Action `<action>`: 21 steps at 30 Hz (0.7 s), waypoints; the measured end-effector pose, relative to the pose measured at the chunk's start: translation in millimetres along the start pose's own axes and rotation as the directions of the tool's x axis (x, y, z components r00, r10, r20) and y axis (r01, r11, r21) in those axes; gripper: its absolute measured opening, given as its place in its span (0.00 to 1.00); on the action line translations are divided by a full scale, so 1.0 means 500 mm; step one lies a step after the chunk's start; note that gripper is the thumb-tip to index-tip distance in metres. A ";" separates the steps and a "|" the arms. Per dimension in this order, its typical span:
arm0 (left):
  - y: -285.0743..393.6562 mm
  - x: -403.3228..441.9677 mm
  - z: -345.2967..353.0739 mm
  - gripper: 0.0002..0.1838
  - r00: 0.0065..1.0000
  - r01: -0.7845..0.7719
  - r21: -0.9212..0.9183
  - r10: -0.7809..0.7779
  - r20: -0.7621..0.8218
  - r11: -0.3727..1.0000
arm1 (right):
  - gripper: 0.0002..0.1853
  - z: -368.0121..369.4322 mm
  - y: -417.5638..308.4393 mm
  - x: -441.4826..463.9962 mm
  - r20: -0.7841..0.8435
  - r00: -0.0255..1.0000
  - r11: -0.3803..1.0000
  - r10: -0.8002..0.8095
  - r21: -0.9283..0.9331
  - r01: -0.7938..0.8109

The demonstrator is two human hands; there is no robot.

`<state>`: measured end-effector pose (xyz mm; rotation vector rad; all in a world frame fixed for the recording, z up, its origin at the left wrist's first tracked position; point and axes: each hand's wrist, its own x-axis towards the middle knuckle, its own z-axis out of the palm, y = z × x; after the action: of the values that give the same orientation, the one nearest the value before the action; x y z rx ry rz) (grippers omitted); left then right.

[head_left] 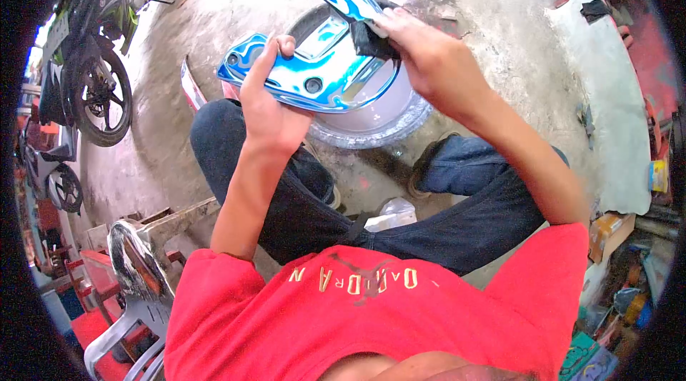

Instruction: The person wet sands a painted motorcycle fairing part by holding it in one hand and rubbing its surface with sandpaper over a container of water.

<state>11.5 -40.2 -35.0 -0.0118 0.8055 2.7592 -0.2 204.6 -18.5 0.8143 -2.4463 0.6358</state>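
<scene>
My left hand [271, 99] grips a glossy blue-and-silver motorcycle body panel [296, 70] by its left part, thumb on top. The panel has bolt holes, a cutout and an arm rising at the upper right. My right hand [429, 52] presses a black sheet [371, 41], which looks like sandpaper, against the panel's right side. Its fingertips are partly hidden behind the panel and sheet. Under the panel stands a round tub [364, 139] of cloudy water, between my feet.
Parked motorcycles [100, 88] stand at the left. A reddish-white panel piece [191, 84] lies near my left knee. Behind me on the left is a grey plastic chair [136, 317]. A long white surface [607, 109] runs along the right, with a cardboard box [611, 234] below it.
</scene>
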 end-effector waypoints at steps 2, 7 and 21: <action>0.003 0.003 -0.002 0.09 0.999 -0.005 -0.021 0.005 0.032 1.000 | 0.16 -0.009 0.014 0.003 0.008 0.996 0.996 0.093 0.005 -0.093; -0.002 0.002 -0.009 0.09 0.998 0.055 -0.047 -0.053 0.032 0.997 | 0.16 -0.039 0.054 0.032 -0.074 0.888 0.866 0.454 0.272 -0.420; -0.014 0.004 -0.005 0.09 0.992 0.128 0.013 -0.128 0.019 0.992 | 0.12 -0.028 0.008 0.028 -0.152 0.966 0.924 0.211 0.352 -0.146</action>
<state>11.3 -35.4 -40.9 -0.0324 0.7868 2.6298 -8.8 209.5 -0.9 0.6229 -2.2846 1.1737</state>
